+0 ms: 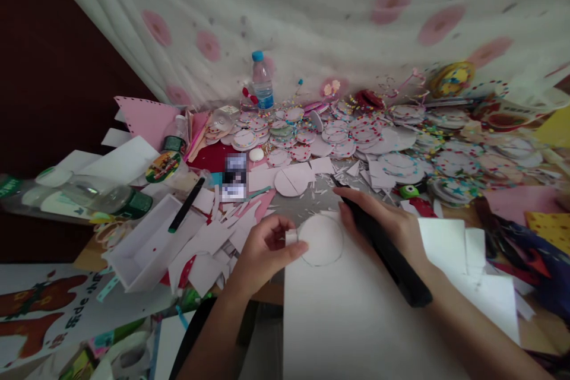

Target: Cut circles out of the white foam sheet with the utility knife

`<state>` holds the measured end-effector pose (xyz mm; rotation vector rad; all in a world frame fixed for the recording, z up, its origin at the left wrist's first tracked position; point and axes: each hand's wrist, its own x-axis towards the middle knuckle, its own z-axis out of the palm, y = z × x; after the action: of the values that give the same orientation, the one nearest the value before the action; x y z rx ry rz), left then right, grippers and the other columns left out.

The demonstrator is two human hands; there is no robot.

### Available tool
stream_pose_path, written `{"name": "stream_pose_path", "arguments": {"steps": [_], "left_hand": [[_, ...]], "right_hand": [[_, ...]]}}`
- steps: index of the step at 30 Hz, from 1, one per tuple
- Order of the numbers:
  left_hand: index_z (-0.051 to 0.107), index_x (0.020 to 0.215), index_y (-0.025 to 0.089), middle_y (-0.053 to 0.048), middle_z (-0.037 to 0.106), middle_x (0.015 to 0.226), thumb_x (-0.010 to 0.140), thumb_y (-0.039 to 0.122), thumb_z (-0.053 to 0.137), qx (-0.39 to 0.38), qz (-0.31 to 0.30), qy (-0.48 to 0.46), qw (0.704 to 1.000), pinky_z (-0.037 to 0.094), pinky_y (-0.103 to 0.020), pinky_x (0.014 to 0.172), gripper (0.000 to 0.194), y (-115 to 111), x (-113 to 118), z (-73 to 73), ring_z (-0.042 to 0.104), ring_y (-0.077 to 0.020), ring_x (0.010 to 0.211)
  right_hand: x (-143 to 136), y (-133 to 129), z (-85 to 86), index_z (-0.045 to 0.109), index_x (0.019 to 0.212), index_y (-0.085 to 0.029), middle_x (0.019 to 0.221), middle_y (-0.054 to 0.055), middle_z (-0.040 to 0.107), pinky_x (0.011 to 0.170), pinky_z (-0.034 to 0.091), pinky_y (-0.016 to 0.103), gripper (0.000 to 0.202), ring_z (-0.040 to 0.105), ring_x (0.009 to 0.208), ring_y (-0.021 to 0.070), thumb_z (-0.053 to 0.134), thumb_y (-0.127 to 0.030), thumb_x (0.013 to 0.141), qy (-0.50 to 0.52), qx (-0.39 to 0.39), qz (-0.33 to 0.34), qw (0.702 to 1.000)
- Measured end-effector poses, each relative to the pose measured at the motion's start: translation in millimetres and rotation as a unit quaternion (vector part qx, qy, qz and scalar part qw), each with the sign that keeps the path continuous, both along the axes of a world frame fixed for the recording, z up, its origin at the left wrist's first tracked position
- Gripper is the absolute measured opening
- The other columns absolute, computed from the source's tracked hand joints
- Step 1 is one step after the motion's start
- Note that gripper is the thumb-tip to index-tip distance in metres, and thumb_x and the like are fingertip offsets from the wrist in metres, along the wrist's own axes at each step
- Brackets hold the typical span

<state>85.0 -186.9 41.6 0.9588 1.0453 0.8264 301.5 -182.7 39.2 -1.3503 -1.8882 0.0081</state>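
White sheet (338,314) beyond table edge (271,293)

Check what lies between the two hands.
In the head view, part of the white sheet lies between the left hand and right hand, including its drawn circle.

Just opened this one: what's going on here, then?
A person's left hand pinches the edge of a white sheet, the thumb beside a drawn circle near the sheet's far end. The right hand grips a long black tool, perhaps a craft knife, its thin tip clear of the circle. Past the sheet lies a white disc with a line across it. Beyond are piles of pale discs, many with coloured dots, and a blue-capped bottle.
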Motion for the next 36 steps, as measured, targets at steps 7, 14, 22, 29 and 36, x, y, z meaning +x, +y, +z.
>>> {"name": "stream_pose_path", "arguments": {"steps": [7,14,22,29,36], "left_hand": [[0.058,0.08,0.017,0.004,0.053,0.068,0.067,0.029,0.079,0.061,0.052,0.102,0.992,0.04,-0.018,0.058,0.027,-6.9,2.9,-0.5,0.049,-0.008,0.064],[0.059,0.077,0.018,0.002,0.059,0.069,0.074,0.029,0.071,0.174,0.091,0.24,0.951,0.046,-0.022,0.062,0.016,-19.2,8.6,5.1,0.055,-0.0112,0.064],[0.057,0.094,0.018,-0.003,0.064,0.084,0.071,0.033,0.072,0.071,0.07,0.174,0.98,0.049,-0.025,0.065,0.031,-20.1,6.5,-5.1,0.062,-0.016,0.074],[0.063,0.082,0.017,-0.002,0.063,0.074,0.078,0.038,0.069,0.069,0.037,0.201,0.977,0.044,-0.024,0.062,0.023,-31.9,3.5,-15.0,0.058,-0.016,0.07],[0.06,0.079,0.018,-0.001,0.061,0.072,0.08,0.034,0.067,0.122,0.068,0.209,0.968,0.045,-0.023,0.063,0.017,-37.5,10.0,-20.3,0.056,-0.0157,0.069]], "right_hand": [[2.3,-0.7,-3.5,0.066,0.11,-0.02,0.078,0.0,0.073,0.054,0.048,0.023,0.023,0.068,0.058,0.0133,0.057,-0.022,0.09,-0.015,-0.005,-0.001,1.0],[1.2,-0.6,-11.4,0.065,0.113,-0.021,0.076,0.0,0.072,0.054,0.047,0.023,0.024,0.067,0.058,0.0134,0.055,-0.024,0.092,-0.033,-0.028,0.0,0.999],[1.3,2.9,-20.0,0.065,0.114,-0.023,0.076,-0.002,0.072,0.054,0.045,0.023,0.024,0.067,0.058,0.0133,0.054,-0.025,0.092,-0.059,-0.027,-0.018,0.998],[0.5,3.5,-18.1,0.066,0.114,-0.021,0.072,0.0,0.072,0.052,0.044,0.025,0.026,0.066,0.053,0.0149,0.05,-0.026,0.093,-0.06,-0.043,-0.024,0.997],[-1.5,5.5,-21.2,0.066,0.113,-0.02,0.08,0.002,0.074,0.056,0.046,0.025,0.026,0.068,0.06,0.0157,0.05,-0.026,0.094,-0.055,-0.035,-0.016,0.998]]}}
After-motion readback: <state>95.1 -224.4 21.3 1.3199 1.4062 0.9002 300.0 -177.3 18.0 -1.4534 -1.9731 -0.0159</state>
